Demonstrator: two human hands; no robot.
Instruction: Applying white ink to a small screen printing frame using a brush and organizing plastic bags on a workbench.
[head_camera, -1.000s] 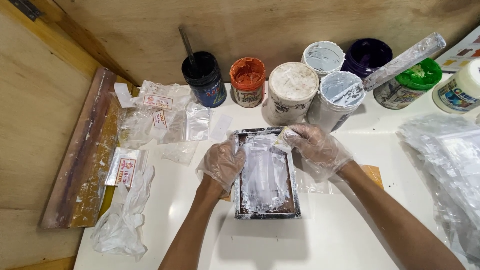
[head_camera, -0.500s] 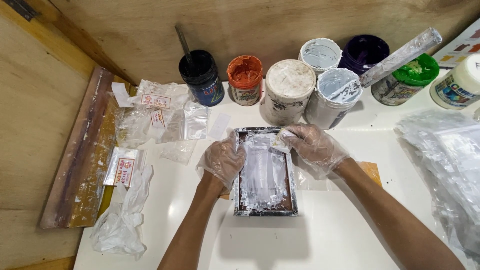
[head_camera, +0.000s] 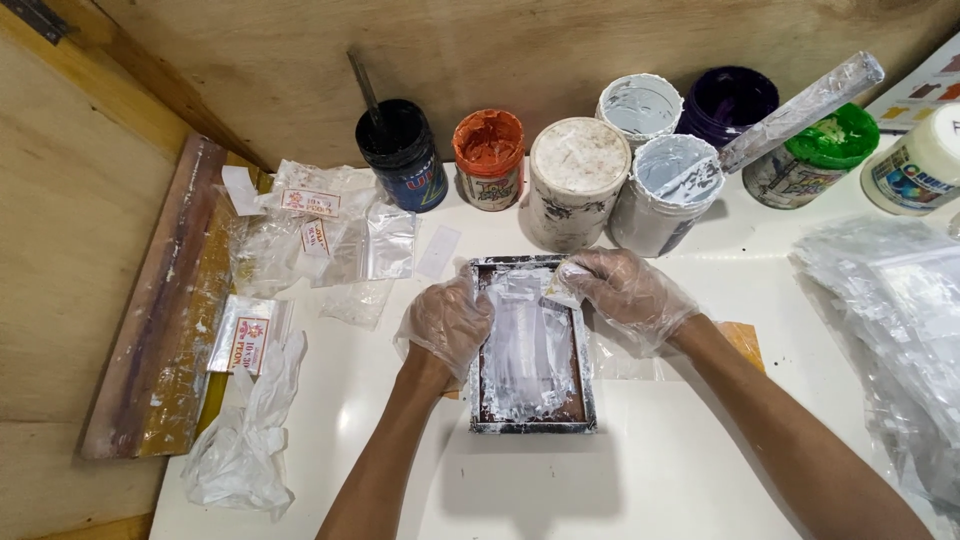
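Observation:
A small rectangular screen frame (head_camera: 530, 425) smeared with white paint lies on the white table (head_camera: 680, 470). My left hand (head_camera: 447, 320), in a clear plastic glove, grips the frame's left edge. My right hand (head_camera: 625, 293), gloved too, rests on the frame's upper right corner, fingertips pinching a clear plastic bag (head_camera: 610, 355) that sticks out from under the frame on the right.
Several paint pots line the back: black (head_camera: 402, 155) with a stick, orange (head_camera: 489, 158), white (head_camera: 578, 183), another white (head_camera: 662, 190) holding a spatula, purple (head_camera: 728, 100), green (head_camera: 808, 155). Printed clear bags (head_camera: 320, 225) and a squeegee (head_camera: 165, 310) lie left; a pile of clear bags (head_camera: 890, 320) lies right.
Both hands stay on the frame; the view has shifted only slightly. Nothing else has visibly moved.

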